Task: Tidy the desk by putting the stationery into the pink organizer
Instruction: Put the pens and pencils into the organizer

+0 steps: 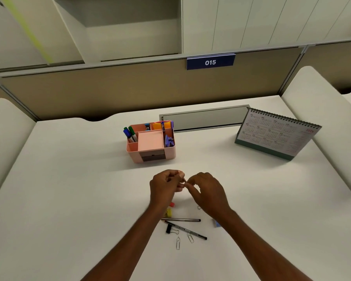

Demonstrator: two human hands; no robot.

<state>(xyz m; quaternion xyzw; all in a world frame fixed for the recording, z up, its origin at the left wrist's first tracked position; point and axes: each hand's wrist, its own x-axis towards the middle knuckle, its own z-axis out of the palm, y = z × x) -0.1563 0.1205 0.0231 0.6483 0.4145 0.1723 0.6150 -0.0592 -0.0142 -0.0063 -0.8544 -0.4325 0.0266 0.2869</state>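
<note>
Okay, centre frame: I saw the left hand (pixel 166 184) and right hand (pixel 208 192) meet fingertip to fingertip, both pinching one tiny item (pixel 184 180), too small to name. The pink organizer (pixel 133 152) stood just above them, mid-worktop (pixel 69 179), with markers (pixel 130 134) in its left compartment. Loose stationery lay below the hands, lower centre: two pens (pixel 180 220), a black binder clip (pixel 169 228), two paper clips (pixel 178 242), a yellow bit (pixel 168 212), a red bit (pixel 172 204). A desk calendar (pixel 276 136) stood at right.

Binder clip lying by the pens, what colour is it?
The binder clip is black, clearest in the head view.
</note>
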